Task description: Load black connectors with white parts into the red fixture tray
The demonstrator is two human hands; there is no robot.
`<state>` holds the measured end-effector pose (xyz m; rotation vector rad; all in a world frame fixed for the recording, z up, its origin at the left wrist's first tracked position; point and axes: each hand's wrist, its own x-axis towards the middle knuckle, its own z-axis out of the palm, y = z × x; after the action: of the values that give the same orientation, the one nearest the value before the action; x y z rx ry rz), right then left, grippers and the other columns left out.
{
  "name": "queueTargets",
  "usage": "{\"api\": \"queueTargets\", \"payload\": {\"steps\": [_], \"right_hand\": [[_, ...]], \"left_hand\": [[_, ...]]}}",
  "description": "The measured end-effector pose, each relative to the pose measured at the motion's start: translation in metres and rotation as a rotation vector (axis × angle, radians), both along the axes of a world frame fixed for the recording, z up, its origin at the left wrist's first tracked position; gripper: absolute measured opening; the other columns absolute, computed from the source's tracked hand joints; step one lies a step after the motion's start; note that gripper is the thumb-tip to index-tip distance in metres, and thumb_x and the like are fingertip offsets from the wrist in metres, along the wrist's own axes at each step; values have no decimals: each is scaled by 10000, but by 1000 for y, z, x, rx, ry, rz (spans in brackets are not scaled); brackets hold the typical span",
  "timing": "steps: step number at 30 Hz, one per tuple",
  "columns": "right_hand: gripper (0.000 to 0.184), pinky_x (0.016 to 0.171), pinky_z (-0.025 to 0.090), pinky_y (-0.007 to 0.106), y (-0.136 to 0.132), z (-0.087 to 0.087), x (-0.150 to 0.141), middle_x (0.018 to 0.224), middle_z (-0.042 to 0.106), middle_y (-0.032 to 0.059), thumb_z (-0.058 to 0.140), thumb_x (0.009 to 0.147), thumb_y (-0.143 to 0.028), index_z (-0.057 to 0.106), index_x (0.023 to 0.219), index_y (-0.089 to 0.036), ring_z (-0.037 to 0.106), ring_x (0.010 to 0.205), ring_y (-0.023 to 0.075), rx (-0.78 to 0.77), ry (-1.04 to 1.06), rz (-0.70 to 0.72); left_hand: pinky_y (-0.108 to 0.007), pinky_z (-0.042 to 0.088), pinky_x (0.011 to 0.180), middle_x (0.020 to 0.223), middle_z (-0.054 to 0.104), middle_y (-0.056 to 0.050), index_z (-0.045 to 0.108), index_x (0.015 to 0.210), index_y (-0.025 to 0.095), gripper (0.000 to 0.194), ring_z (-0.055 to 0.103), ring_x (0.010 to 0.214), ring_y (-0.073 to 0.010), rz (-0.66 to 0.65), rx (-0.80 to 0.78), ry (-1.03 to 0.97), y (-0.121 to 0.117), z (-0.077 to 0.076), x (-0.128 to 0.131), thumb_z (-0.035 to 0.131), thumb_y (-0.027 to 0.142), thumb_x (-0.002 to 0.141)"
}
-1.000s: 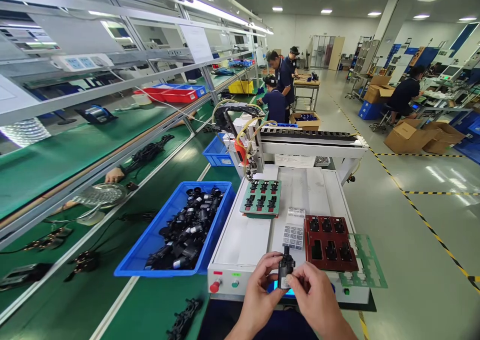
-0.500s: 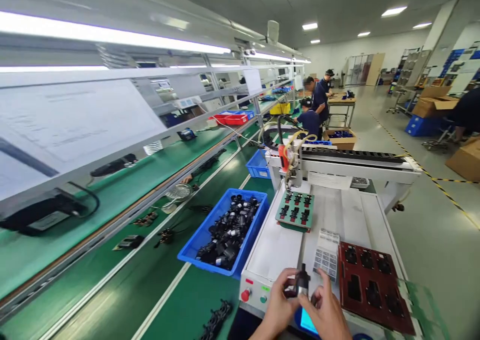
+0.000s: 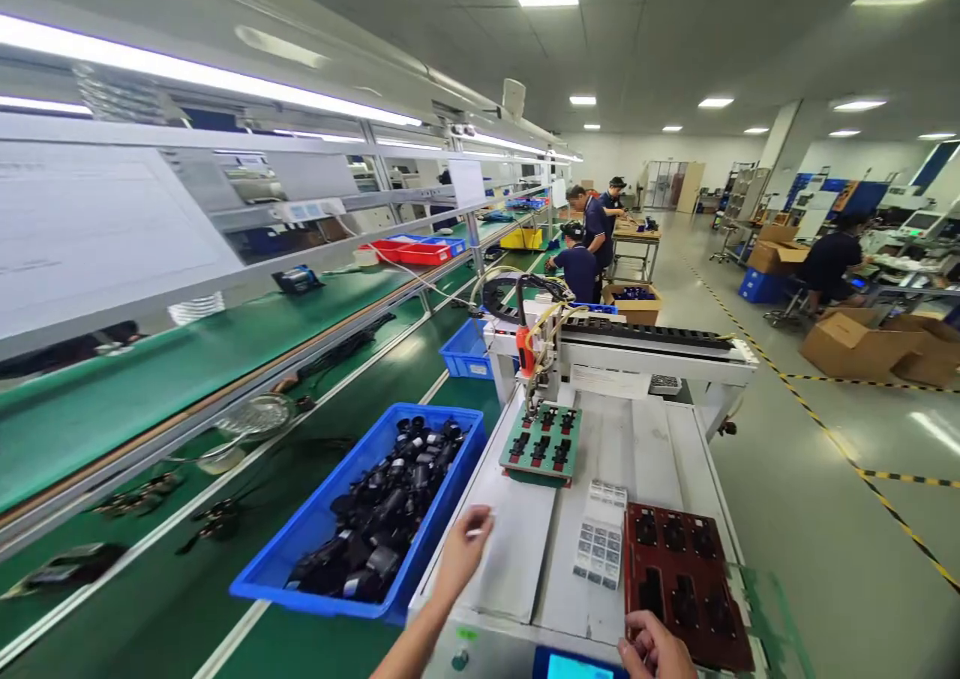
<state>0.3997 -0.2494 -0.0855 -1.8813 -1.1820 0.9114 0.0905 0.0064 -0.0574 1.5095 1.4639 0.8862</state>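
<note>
My left hand (image 3: 466, 547) hangs over the white machine bed, just right of the blue bin (image 3: 300, 534) of black parts. Its fingers are loosely curled with a gap between thumb and fingers, and no part shows in it. Low in the view, my right hand (image 3: 656, 649) is at the near left corner of the dark red fixture plate (image 3: 664, 604), its fingers bent together. What they hold, if anything, is hidden. Black pieces sit in the plate's slots. Left of it lies a white tray of small square compartments (image 3: 598, 551).
A green fixture (image 3: 555, 467) carrying black pieces sits under the machine's gantry (image 3: 637, 351). A lit screen (image 3: 574, 667) and a green button (image 3: 459, 659) are on the machine's front. Cables and parts lie on the green bench at left. Several co-workers are farther back.
The black cylindrical part that was between both hands no longer shows in them. My hands have parted, the left toward the bin, the right to the red plate. The view has shifted right.
</note>
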Motion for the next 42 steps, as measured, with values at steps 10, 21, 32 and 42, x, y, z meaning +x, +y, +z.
{"api": "queueTargets", "payload": {"steps": [10,21,32,42], "right_hand": [[400,516,323,275,11,10,-9,625,612,-20,649,815,-563,714,978,-203,482,463,138,70,-59,65],[290,849,537,348,70,69,16,1165,693,71,580,946,-328,733,1187,-276,690,924,249,279,-163,18],[458,676,515,319,88,56,24,825,722,62,581,972,-609,727,928,-178,653,718,236,358,-120,-45],[497,696,563,322,88,63,15,824,738,88,476,1046,-595,743,911,-198,713,766,246,458,-218,-67]], "left_hand": [[-527,417,1109,1211,743,-142,780,1075,209,544,584,1273,-413,-750,-4,193,-28,-38,188,813,143,537],[-317,445,795,947,674,-40,758,945,200,276,617,881,-229,-648,-14,-145,-60,-3,154,825,275,688],[-274,398,644,669,587,10,652,770,183,523,518,648,-163,-402,-144,-500,-73,4,163,709,702,798],[-274,374,614,604,578,13,645,671,181,538,482,610,-160,-282,-140,-504,-74,14,166,742,703,758]]}}
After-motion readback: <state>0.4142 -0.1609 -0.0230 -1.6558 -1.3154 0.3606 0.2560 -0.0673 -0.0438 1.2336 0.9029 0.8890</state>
